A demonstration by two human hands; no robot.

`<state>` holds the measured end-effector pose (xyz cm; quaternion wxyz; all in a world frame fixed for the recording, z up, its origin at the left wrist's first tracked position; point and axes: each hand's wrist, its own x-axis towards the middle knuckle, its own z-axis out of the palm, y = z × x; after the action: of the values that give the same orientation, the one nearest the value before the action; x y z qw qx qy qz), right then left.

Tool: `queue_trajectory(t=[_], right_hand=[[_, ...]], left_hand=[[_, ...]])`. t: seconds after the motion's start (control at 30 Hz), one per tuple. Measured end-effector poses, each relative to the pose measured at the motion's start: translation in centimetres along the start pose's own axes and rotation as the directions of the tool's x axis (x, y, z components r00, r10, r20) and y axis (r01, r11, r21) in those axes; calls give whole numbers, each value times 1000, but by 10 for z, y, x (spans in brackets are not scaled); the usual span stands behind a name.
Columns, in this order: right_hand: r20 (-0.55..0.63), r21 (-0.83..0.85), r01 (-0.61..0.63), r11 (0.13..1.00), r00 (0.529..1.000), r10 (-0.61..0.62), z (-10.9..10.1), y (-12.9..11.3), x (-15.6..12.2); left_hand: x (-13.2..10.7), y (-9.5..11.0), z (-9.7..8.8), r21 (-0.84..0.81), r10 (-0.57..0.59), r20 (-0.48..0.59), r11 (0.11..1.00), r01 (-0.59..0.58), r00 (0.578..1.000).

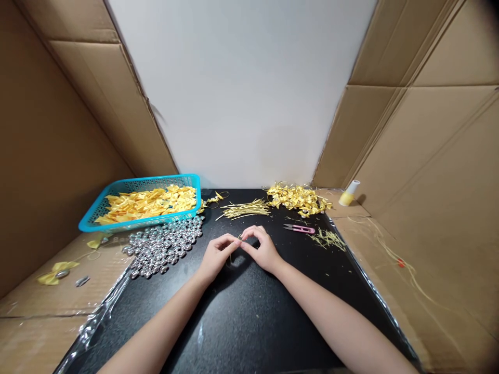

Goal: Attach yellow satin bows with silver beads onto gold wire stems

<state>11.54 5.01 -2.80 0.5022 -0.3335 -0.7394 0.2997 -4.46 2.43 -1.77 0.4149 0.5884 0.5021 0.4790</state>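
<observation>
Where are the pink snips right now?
In the head view, the pink snips lie on the black table, right of the hands, between the gold bow pile and the trimmed scraps.

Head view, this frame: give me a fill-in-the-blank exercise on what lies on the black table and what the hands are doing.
1. The yellow bows lie in a ______ basket.
2. The heap of silver beads lies just in ______ of that basket.
3. The snips with the ______ handle lie on the black table, to the right of both hands.
4. The left hand and right hand meet at the fingertips, pinching a thin ______ strand.

Missing words: blue; front; pink; gold
</observation>
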Motion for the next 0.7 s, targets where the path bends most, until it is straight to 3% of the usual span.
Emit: queue_trajectory(t=[0.47,0.7], right_hand=[[19,140,-185,973,983,184,1,13,2],[8,207,-269,940,962,274,2,16,2]], left_hand=[[5,-2,-9,20,-22,103,1000,20,994],[6,-5,-9,66,1,97,998,-7,995]])
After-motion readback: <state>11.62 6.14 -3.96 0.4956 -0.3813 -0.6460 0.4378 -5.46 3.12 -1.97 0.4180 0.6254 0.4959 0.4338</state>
